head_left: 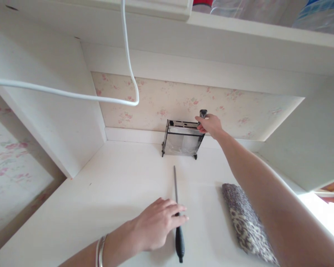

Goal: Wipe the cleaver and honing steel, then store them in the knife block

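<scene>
A clear-sided knife block (180, 144) with a slotted top and black feet stands at the back of the white shelf, against the wall. At the right end of its top, my right hand (210, 125) is closed around the dark handle of a knife (203, 112), held upright; the blade cannot be made out clearly. Nearer to me lies a sharpening steel (176, 185) with a grey rod pointing at the block and a black handle. My left hand (163, 222), with a bracelet on the wrist, rests over its handle, fingers stretched out and not wrapped round it.
To the right, partly under my right forearm, lies a fuzzy patterned cloth bundle (247, 222). A white cable (100, 98) hangs across the upper left. An overhead cabinet (211, 63) and side panels enclose the work surface (114, 193); floral wallpaper (161, 100) covers the back.
</scene>
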